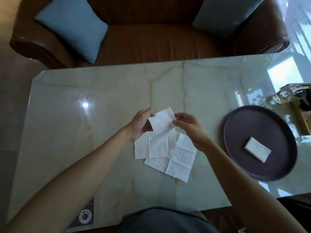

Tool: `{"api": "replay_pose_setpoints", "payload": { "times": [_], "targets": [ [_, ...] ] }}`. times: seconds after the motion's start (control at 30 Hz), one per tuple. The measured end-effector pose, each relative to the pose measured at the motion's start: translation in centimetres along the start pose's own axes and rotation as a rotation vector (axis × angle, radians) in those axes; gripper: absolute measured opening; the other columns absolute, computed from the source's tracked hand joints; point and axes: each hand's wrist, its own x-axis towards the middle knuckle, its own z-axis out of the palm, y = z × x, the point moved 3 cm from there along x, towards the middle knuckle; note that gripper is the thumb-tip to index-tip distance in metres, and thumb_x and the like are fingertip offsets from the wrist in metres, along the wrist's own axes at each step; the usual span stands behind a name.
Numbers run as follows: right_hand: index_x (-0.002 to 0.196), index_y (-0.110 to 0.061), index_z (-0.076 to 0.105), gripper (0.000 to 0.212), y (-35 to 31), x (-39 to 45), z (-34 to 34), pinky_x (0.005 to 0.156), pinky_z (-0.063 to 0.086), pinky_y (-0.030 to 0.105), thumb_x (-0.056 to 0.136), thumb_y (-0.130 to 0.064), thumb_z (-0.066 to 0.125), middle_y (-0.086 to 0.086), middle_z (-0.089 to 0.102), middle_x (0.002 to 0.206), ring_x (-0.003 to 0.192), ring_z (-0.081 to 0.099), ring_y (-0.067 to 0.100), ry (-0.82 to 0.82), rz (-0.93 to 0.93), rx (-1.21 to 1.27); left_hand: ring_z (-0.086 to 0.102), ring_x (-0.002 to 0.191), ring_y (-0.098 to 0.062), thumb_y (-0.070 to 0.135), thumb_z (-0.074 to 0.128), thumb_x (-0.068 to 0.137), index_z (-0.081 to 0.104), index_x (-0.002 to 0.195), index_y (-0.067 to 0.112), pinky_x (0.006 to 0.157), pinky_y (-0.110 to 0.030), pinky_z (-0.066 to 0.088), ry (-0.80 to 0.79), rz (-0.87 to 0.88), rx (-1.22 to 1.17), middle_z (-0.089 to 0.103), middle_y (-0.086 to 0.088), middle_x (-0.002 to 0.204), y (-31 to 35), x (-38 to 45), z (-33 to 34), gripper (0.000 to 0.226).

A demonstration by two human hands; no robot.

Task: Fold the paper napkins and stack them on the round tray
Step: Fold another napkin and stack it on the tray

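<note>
Pinching a napkin (162, 121) between both raised hands.

1. Glass bottle (284, 95) at the right edge: cut off, far end out of frame.
2. Loose napkins (170, 153) on the bench (101, 132): upper parts hidden behind the held napkin (162, 122) and both hands.
3. Left hand (141, 125): fingertips hidden behind the held napkin.
4. Round sticker (85, 216) near the bench corner: print too small to read.
</note>
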Motion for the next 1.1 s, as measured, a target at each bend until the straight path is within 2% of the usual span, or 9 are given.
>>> {"api": "replay_pose_setpoints", "payload": {
  "times": [0.17, 0.33, 0.4, 0.47, 0.6, 0.73, 0.83, 1.0, 1.1],
  "targets": [
    [0.104, -0.016, 0.072, 0.019, -1.2, -1.6, -0.7, 0.081, 0.046, 0.04, 0.09, -0.003, 0.07, 0.001, 0.071, 0.078, 0.08, 0.065, 0.021, 0.073, -0.035, 0.063, 0.063, 0.079, -0.026, 0.022, 0.057, 0.096, 0.06, 0.095, 0.013, 0.077, -0.041, 0.053, -0.031, 0.04, -0.081, 0.064, -0.011, 0.087, 0.1, -0.7, 0.3, 0.01],
    [0.118, -0.012, 0.067, 0.025, -1.4, -2.6, -1.2, 0.081, 0.05, 0.04, 0.093, -0.008, 0.069, 0.002, 0.071, 0.083, 0.083, 0.066, 0.02, 0.179, -0.031, 0.089, 0.066, 0.089, -0.022, 0.035, 0.078, 0.085, 0.054, 0.127, 0.019, 0.077, -0.032, 0.055, -0.018, 0.043, 0.134, 0.073, -0.015, 0.108, -1.8, -1.8, 0.9, 0.052],
    [0.118, -0.012, 0.067, 0.025, -1.3, -2.9, -1.4, 0.082, 0.049, 0.041, 0.093, -0.008, 0.068, 0.005, 0.07, 0.086, 0.083, 0.065, 0.02, 0.207, -0.033, 0.066, 0.065, 0.087, -0.018, 0.028, 0.077, 0.088, 0.052, 0.132, 0.023, 0.079, -0.031, 0.055, 0.006, 0.103, 0.195, 0.074, -0.014, 0.1, -2.3, -2.2, 1.3, 0.051],
    [0.119, -0.012, 0.066, 0.025, -1.1, -3.4, -1.7, 0.083, 0.052, 0.041, 0.094, -0.009, 0.068, 0.01, 0.072, 0.092, 0.086, 0.064, 0.022, 0.238, -0.032, 0.041, 0.061, 0.082, -0.016, 0.021, 0.074, 0.091, 0.052, 0.133, 0.027, 0.082, -0.032, 0.054, 0.053, 0.171, 0.207, 0.068, -0.005, 0.084, -2.4, -2.5, 1.5, 0.048],
    [0.127, -0.014, 0.062, 0.032, -1.5, -5.1, -2.0, 0.068, 0.052, 0.016, 0.096, -0.011, 0.068, 0.016, 0.075, 0.098, 0.083, 0.066, 0.017, 0.163, -0.057, 0.032, 0.063, 0.086, -0.021, 0.022, 0.072, 0.09, 0.065, 0.121, 0.031, 0.087, -0.04, 0.056, 0.048, 0.241, 0.224, 0.065, -0.015, 0.09, -2.0, -2.8, 1.9, 0.033],
    [0.126, -0.019, 0.066, 0.035, -1.4, -5.9, -2.1, 0.081, 0.052, 0.032, 0.093, -0.008, 0.071, 0.021, 0.073, 0.095, 0.084, 0.066, 0.019, 0.033, -0.106, -0.057, 0.065, 0.083, -0.017, 0.013, 0.065, 0.096, 0.074, 0.107, 0.022, 0.083, -0.035, 0.055, 0.086, 0.28, 0.206, 0.069, -0.015, 0.092, -1.3, -3.3, 2.3, 0.017],
    [0.12, -0.017, 0.07, 0.033, -1.2, -5.8, -2.0, 0.075, 0.05, 0.036, 0.089, -0.005, 0.073, 0.011, 0.065, 0.091, 0.079, 0.06, 0.018, 0.02, -0.121, -0.206, 0.066, 0.083, -0.012, 0.01, 0.063, 0.098, 0.075, 0.104, 0.016, 0.081, -0.03, 0.055, 0.096, 0.276, 0.204, 0.073, -0.008, 0.098, -1.0, -3.6, 2.6, 0.014],
    [0.112, -0.015, 0.071, 0.022, -1.1, -5.5, -1.8, 0.076, 0.056, 0.051, 0.09, -0.009, 0.072, 0.023, 0.069, 0.1, 0.083, 0.066, 0.039, 0.087, -0.213, -0.385, 0.066, 0.09, -0.013, 0.014, 0.077, 0.088, 0.076, 0.108, 0.017, 0.088, -0.028, 0.054, 0.023, 0.271, 0.252, 0.075, -0.009, 0.107, -0.9, -4.5, 2.8, 0.021],
    [0.105, -0.016, 0.074, 0.015, -1.1, -5.3, -2.0, 0.07, 0.054, 0.045, 0.09, -0.015, 0.074, 0.017, 0.071, 0.093, 0.072, 0.063, 0.031, 0.115, -0.221, -0.408, 0.069, 0.093, -0.015, 0.005, 0.082, 0.081, 0.075, 0.107, 0.018, 0.095, -0.032, 0.056, 0.023, 0.301, 0.315, 0.075, -0.015, 0.114, -1.0, -4.8, 2.9, 0.03]
  ]
}}
